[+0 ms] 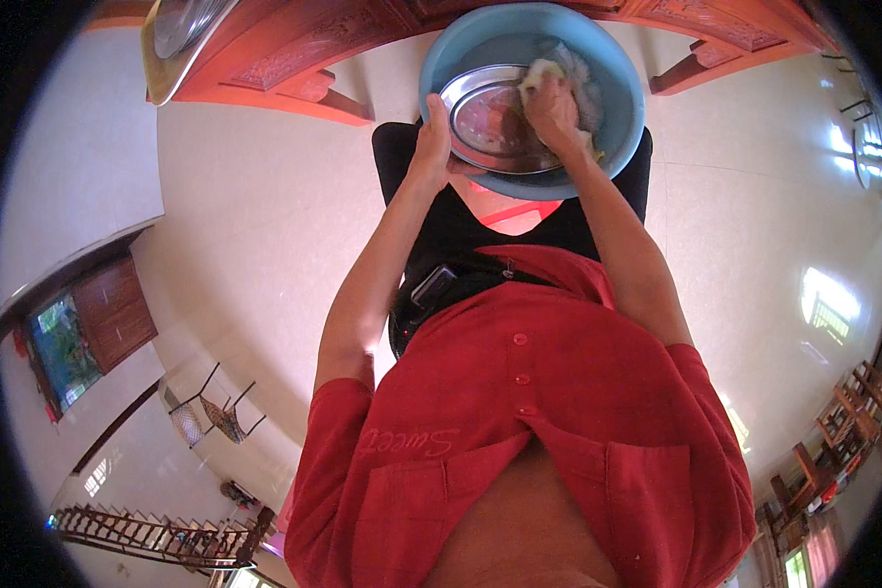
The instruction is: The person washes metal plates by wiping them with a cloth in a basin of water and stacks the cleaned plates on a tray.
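Note:
My left hand (435,143) grips the left rim of an oval stainless steel plate (489,121), thumb on top and fingers beneath. The plate is tilted over a blue plastic basin (625,117). My right hand (553,110) is closed around a pale wet cloth (540,73) and presses it near the plate's right side. More whitish wet material, perhaps mesh or suds, (582,77) lies beyond that hand in the basin. The plate's right edge is partly hidden by the right hand and cloth.
A carved reddish wooden table (279,55) stands just past the basin. On its left corner is a tray (163,81) with metal dishes (187,26). A red plastic stool (518,214) shows under the basin. A chair (217,415) stands on the tiled floor (264,206) at left.

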The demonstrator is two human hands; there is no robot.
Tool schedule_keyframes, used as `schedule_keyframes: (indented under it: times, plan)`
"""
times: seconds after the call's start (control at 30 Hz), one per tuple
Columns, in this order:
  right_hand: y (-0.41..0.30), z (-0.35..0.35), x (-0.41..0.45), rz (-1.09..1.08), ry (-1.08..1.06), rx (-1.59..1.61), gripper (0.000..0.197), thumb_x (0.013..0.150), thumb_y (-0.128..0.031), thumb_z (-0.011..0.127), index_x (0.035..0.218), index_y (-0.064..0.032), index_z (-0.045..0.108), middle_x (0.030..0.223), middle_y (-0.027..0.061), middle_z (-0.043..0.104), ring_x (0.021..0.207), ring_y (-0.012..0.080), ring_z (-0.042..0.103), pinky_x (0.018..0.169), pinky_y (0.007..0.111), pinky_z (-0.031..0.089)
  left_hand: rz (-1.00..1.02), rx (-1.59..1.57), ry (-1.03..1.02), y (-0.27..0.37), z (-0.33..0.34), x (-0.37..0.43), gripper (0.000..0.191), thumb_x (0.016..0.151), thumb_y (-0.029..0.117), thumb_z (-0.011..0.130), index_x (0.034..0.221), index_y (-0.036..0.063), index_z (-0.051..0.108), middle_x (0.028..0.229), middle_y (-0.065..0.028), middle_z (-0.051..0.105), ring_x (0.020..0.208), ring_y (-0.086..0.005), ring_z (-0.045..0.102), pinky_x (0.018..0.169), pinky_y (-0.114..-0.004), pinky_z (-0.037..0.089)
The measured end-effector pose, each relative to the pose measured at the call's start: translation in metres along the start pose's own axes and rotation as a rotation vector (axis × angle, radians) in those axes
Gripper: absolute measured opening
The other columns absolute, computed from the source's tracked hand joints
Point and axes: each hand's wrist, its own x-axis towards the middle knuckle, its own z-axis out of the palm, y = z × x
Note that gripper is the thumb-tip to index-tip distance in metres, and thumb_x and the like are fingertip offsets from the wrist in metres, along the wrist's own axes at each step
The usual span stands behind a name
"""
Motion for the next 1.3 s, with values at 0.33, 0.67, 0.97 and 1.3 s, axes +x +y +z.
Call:
schedule_keyframes:
  times: [0.33, 0.67, 0.97, 1.3]
  plan:
    - [-0.081, -0.070, -0.038, -0.306, -0.350, 0.558, 0.032, 0.072, -0.009, 0.054, 0.104, -0.0064, 0.054, 0.102, 0.0215, 0.050, 0.092, 0.0393, 0.049, 0.079, 0.045, 0.041, 0.058, -0.128, 0.209, 0.000, 0.001, 0.021, 0.063, 0.087, 0.055, 0.032, 0.112, -0.0008, 0.048, 0.106, -0.0133, 0.055, 0.094, -0.0228, 0.055, 0.079, -0.035, 0.046]
    - [0.028, -0.012, -0.031, -0.537, 0.047, -0.419, 0.030, 0.074, -0.014, 0.048, 0.090, 0.0099, 0.056, 0.081, 0.0241, 0.054, 0.077, 0.0367, 0.053, 0.075, 0.048, 0.041, 0.149, 0.009, 0.301, -0.010, 0.000, 0.034, 0.059, 0.088, 0.048, 0.036, 0.113, -0.0039, 0.047, 0.105, -0.0126, 0.056, 0.096, -0.0209, 0.054, 0.083, -0.033, 0.043]
    - [-0.074, -0.029, 0.001, -0.174, -0.114, 0.301, 0.029, 0.073, -0.012, 0.053, 0.100, -0.0001, 0.052, 0.097, 0.0214, 0.051, 0.090, 0.0354, 0.048, 0.074, 0.043, 0.042, 0.163, -0.010, 0.251, -0.002, 0.004, 0.031, 0.059, 0.088, 0.049, 0.034, 0.111, -0.0042, 0.047, 0.101, -0.0147, 0.056, 0.086, -0.0223, 0.057, 0.072, -0.033, 0.048]
    - [-0.035, -0.065, -0.054, -0.123, -0.335, 0.353, 0.036, 0.071, -0.003, 0.052, 0.106, 0.0026, 0.047, 0.099, 0.0241, 0.046, 0.092, 0.0417, 0.046, 0.079, 0.046, 0.039, 0.296, 0.065, 0.421, 0.006, 0.024, 0.018, 0.058, 0.089, 0.047, 0.036, 0.100, -0.0068, 0.055, 0.098, -0.0152, 0.057, 0.088, -0.0213, 0.052, 0.080, -0.033, 0.039]
